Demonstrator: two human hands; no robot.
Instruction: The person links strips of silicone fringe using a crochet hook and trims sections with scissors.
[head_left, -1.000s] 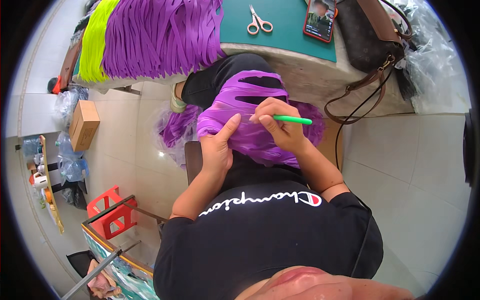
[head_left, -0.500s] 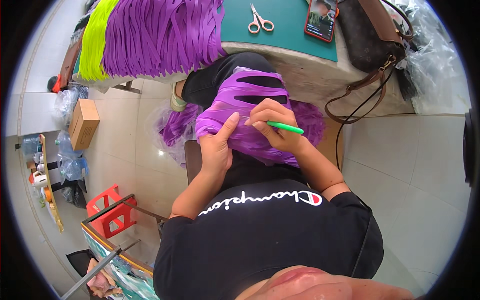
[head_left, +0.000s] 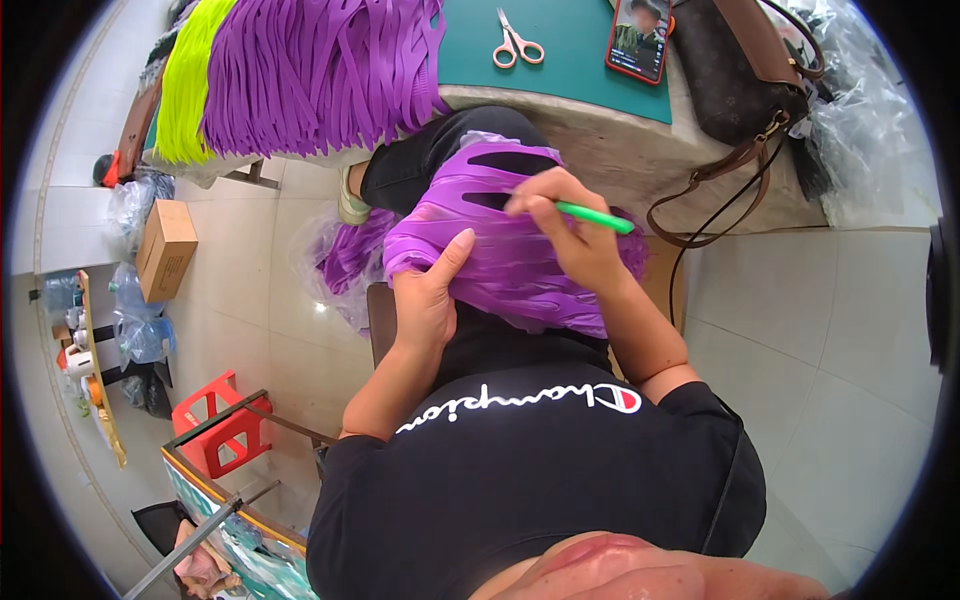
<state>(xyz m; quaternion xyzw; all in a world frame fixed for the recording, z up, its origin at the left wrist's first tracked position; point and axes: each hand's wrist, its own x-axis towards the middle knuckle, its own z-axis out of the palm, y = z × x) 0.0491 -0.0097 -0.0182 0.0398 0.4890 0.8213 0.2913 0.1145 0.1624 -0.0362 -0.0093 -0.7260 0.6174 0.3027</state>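
Across my lap lies a purple stretchy sheet point(head_left: 500, 265) with long slits that part it into strips; dark trouser fabric shows through the gaps. My left hand point(head_left: 425, 300) is closed on the sheet's left edge, thumb on top and fingers hidden beneath. Over the sheet's right part, my right hand point(head_left: 580, 240) grips a slim tool with a bright green handle point(head_left: 598, 217), its handle end pointing right. Motion blurs the fingertips, and the tool's working tip cannot be made out.
Ahead, a table with a green mat point(head_left: 570, 80) bears purple strips point(head_left: 320, 80), yellow-green strips point(head_left: 188, 100), pink-handled scissors point(head_left: 516, 46), a phone point(head_left: 637, 40) and a brown bag point(head_left: 735, 85). Its strap hangs over the edge. A cardboard box point(head_left: 167, 250) and red stool point(head_left: 215, 425) stand left.
My right hand has moved right and slightly up with the green-handled tool, away from my left thumb. My left hand keeps its grip on the purple sheet and has barely shifted.
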